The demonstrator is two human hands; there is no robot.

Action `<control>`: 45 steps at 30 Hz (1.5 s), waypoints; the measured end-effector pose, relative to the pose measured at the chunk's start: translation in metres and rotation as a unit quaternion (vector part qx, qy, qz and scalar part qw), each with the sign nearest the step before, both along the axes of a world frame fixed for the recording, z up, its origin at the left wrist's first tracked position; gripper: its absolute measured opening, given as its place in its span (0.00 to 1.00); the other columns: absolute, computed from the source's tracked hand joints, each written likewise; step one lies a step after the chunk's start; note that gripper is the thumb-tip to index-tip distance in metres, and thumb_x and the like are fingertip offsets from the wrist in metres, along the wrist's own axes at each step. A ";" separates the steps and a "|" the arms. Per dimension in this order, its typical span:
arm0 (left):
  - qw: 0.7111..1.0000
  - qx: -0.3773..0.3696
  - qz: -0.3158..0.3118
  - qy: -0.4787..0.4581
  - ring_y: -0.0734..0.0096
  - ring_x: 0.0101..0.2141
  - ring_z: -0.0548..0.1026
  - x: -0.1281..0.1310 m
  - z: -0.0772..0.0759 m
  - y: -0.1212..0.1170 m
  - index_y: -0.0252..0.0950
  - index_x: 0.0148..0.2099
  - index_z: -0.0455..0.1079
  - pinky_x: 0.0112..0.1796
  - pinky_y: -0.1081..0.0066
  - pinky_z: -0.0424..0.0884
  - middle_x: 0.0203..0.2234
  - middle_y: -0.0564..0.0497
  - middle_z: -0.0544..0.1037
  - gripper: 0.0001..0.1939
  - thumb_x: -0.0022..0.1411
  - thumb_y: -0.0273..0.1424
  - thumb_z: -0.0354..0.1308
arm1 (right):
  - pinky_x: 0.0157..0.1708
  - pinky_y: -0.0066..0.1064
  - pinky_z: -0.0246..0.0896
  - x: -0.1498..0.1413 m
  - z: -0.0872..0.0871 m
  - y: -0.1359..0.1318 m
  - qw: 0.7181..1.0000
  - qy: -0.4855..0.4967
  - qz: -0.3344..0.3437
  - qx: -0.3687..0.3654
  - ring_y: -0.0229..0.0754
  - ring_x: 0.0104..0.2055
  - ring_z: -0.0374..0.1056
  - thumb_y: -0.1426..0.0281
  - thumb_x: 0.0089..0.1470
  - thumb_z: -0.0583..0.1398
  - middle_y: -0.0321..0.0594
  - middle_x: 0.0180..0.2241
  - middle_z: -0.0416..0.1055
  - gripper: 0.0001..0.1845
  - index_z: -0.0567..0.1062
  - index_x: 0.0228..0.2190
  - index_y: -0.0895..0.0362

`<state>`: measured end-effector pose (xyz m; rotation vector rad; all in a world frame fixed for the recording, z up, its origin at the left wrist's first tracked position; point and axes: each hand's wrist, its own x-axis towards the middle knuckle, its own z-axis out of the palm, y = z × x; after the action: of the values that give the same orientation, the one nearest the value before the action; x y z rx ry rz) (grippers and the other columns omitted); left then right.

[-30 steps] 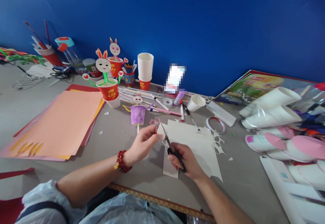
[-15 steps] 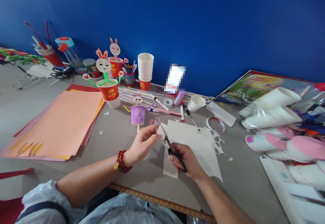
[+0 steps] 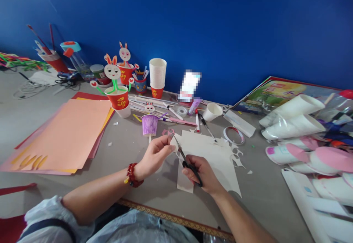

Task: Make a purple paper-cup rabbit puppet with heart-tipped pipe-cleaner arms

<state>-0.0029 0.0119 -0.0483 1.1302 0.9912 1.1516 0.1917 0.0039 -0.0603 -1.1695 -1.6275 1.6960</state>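
Note:
Between thumb and fingers, my left hand (image 3: 157, 155) pinches a small piece of white paper (image 3: 174, 144). My right hand (image 3: 203, 174) grips black-handled scissors (image 3: 190, 167), whose blades point up and left against the edge of that piece. Beneath my right hand lies a large sheet of white paper (image 3: 212, 158) with pieces cut out of its edges. A purple cup (image 3: 149, 125) with a small rabbit face stands just beyond my left hand. My fingers hide part of the small piece.
Coloured paper sheets (image 3: 66, 132) lie at the left. Behind are red rabbit cups (image 3: 118, 97), stacked white cups (image 3: 158, 74), a white cup (image 3: 213, 111), markers (image 3: 197, 121) and a tape roll (image 3: 234, 135). Wrapped paper cups (image 3: 293, 125) crowd the right side, by a blue wall (image 3: 220, 33).
Both hands stay almost in place. The scissor blades shift very slightly at the small paper piece, and the camera view moves a little.

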 end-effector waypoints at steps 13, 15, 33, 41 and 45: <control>0.999 0.034 -0.014 -0.014 0.76 0.26 0.56 -0.001 0.000 0.001 0.35 0.29 0.61 0.29 0.74 0.55 0.24 0.56 0.63 0.14 0.64 0.38 0.56 | 0.16 0.25 0.43 -0.003 0.002 0.000 0.999 0.012 -0.011 -0.035 0.30 0.15 0.51 0.48 0.44 0.67 0.26 0.13 0.55 0.30 0.56 0.18 0.53; 0.999 0.040 -0.015 -0.010 0.76 0.25 0.55 0.000 0.001 0.001 0.35 0.28 0.60 0.28 0.74 0.54 0.23 0.56 0.61 0.15 0.63 0.38 0.56 | 0.16 0.25 0.44 -0.004 0.002 0.000 0.998 0.018 -0.012 -0.052 0.30 0.15 0.52 0.48 0.42 0.68 0.26 0.13 0.55 0.31 0.56 0.18 0.53; 0.998 0.040 -0.024 0.035 0.76 0.25 0.54 -0.001 0.005 0.002 0.36 0.27 0.59 0.27 0.74 0.53 0.22 0.57 0.59 0.17 0.63 0.40 0.56 | 0.16 0.24 0.43 -0.001 0.001 0.000 0.999 0.009 -0.002 -0.039 0.29 0.15 0.50 0.46 0.42 0.67 0.26 0.13 0.55 0.31 0.57 0.19 0.53; 0.999 0.033 -0.028 0.025 0.75 0.25 0.56 -0.001 0.003 0.001 0.35 0.27 0.60 0.28 0.74 0.54 0.22 0.56 0.61 0.18 0.63 0.42 0.56 | 0.16 0.25 0.42 0.000 -0.001 -0.001 1.000 0.006 0.003 -0.025 0.30 0.15 0.50 0.46 0.44 0.66 0.26 0.13 0.56 0.31 0.57 0.19 0.53; 0.999 0.033 -0.024 0.022 0.75 0.25 0.56 -0.002 0.003 0.002 0.35 0.27 0.61 0.28 0.74 0.54 0.22 0.56 0.61 0.17 0.62 0.42 0.57 | 0.16 0.25 0.41 0.001 -0.001 0.000 1.000 0.010 0.004 -0.022 0.30 0.15 0.49 0.46 0.44 0.67 0.26 0.13 0.55 0.31 0.56 0.19 0.53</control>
<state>-0.0050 0.0134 -0.0458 1.2307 0.9610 1.1316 0.1930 0.0036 -0.0616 -1.1640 -1.5933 1.7515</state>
